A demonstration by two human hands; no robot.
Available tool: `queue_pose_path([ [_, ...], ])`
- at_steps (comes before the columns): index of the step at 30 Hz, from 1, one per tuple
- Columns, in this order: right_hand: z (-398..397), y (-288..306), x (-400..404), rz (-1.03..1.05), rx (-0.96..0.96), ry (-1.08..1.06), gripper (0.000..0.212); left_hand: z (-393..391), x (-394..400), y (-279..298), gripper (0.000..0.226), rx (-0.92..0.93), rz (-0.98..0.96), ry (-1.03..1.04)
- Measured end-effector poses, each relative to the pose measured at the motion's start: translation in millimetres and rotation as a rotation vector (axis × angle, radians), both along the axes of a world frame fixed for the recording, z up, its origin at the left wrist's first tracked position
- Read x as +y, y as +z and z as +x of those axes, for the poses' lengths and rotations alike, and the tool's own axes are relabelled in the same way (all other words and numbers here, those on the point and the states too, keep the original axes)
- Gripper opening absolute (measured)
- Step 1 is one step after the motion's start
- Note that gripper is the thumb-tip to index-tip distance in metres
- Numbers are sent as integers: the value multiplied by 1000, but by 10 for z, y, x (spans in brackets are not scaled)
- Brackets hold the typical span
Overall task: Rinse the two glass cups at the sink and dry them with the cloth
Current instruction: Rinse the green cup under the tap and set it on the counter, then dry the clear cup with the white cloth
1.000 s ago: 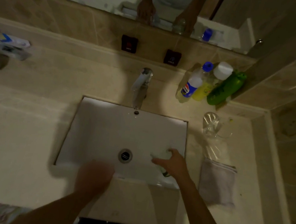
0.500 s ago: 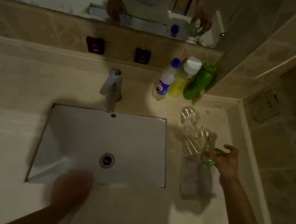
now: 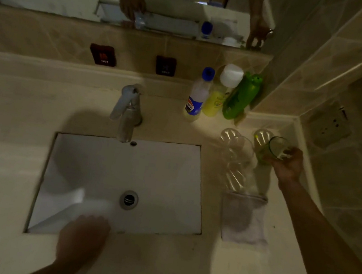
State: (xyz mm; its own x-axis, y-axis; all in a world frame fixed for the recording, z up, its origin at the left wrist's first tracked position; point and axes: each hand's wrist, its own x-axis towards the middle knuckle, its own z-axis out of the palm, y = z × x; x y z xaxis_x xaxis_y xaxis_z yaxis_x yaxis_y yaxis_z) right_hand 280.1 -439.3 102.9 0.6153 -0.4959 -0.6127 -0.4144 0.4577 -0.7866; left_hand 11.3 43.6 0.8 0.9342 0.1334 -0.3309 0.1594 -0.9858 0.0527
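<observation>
My right hand (image 3: 288, 166) grips a glass cup with a green rim (image 3: 274, 149) at the back right of the counter, close to the side wall. Whether that cup touches the counter I cannot tell. A second clear glass cup (image 3: 235, 145) stands just left of it, apart from my hand. A folded pale cloth (image 3: 244, 217) lies on the counter in front of both cups. My left hand (image 3: 81, 238) is blurred and rests at the front rim of the white sink (image 3: 160, 180), fingers lying flat, holding nothing.
A chrome tap (image 3: 127, 112) stands behind the sink over the basin, and no water shows. Three bottles, blue-capped (image 3: 198, 95), yellow (image 3: 221, 91) and green (image 3: 241, 96), stand at the back right corner. A tiled wall closes the right side.
My right hand carried the green-rimmed cup out of the sink, over the cloth, to the back right of the counter beside the other cup. My left hand stayed at the sink's front rim.
</observation>
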Motion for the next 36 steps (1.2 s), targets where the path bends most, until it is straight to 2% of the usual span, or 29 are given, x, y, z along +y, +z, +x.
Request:
queue_pose_path([
  [1, -33, 70, 2, -95, 22, 47, 50, -6, -4, -7, 42, -11, -1, -3],
  [3, -41, 132, 26, -272, -77, 98, 23, -18, 8, -26, 44, -36, -3, -15],
  [4, -47, 122, 18, -267, -74, 53, 18, -18, 10, -30, 44, -39, 4, -17],
  [5, -20, 96, -17, -172, -93, 49, 14, -14, 7, -31, 44, -39, 11, -14],
  [6, -10, 137, 0, -175, -75, 58, 13, -6, 4, -33, 42, -32, 17, -7],
  [8, 22, 108, 19, -61, 19, 84, 41, 3, 3, -37, 37, -4, 25, 15],
  [9, 56, 81, 10, -74, 58, 88, 51, 9, 5, -36, 34, 13, 24, 25],
  [10, 73, 93, -25, -110, 42, 93, 50, 13, 5, -32, 32, 27, 21, 31],
  [11, 27, 109, -10, -145, 0, 95, 38, 16, 2, -25, 32, 37, 17, 33],
  [12, -18, 112, 5, -352, -48, 141, 24, 22, -4, -10, 32, 43, 14, 33],
  [14, -11, 13, -61, -389, -33, 112, 22, 26, -13, 23, 32, 44, 7, 37],
  [16, -53, 112, 18, -522, 51, 180, 20, 32, -22, 49, 30, 63, 1, 44],
  [18, 23, 152, 62, -262, 66, 177, 31, 38, -33, 68, 29, 69, -16, 54],
  [19, 3, 120, 38, -251, 26, 142, 32, 40, -35, 81, 28, 74, -22, 57],
  [21, -47, 53, -21, -282, -83, 77, 22, 49, -39, 103, 28, 78, -26, 58],
  [22, -77, 32, -63, -212, -85, 80, 21, 54, -41, 111, 28, 74, -22, 60],
  [24, -145, 16, -117, -205, -89, 133, 18, 60, -45, 127, 29, 75, -6, 59],
  [26, -181, -23, -153, -162, -117, 144, 21, 64, -52, 130, 30, 74, -2, 55],
  [30, -220, -37, -160, 34, -127, -23, 26, 57, -69, 158, 29, 58, -23, 52],
  [32, -261, 3, -173, 111, -100, 9, 32, 55, -71, 173, 28, 53, -19, 58],
  [34, -282, 42, -172, -25, -11, 141, 42, 60, -65, 172, 29, 51, -19, 64],
  [36, -378, -44, -195, -442, 136, 279, 70, 52, -57, 171, 29, 37, -26, 62],
])
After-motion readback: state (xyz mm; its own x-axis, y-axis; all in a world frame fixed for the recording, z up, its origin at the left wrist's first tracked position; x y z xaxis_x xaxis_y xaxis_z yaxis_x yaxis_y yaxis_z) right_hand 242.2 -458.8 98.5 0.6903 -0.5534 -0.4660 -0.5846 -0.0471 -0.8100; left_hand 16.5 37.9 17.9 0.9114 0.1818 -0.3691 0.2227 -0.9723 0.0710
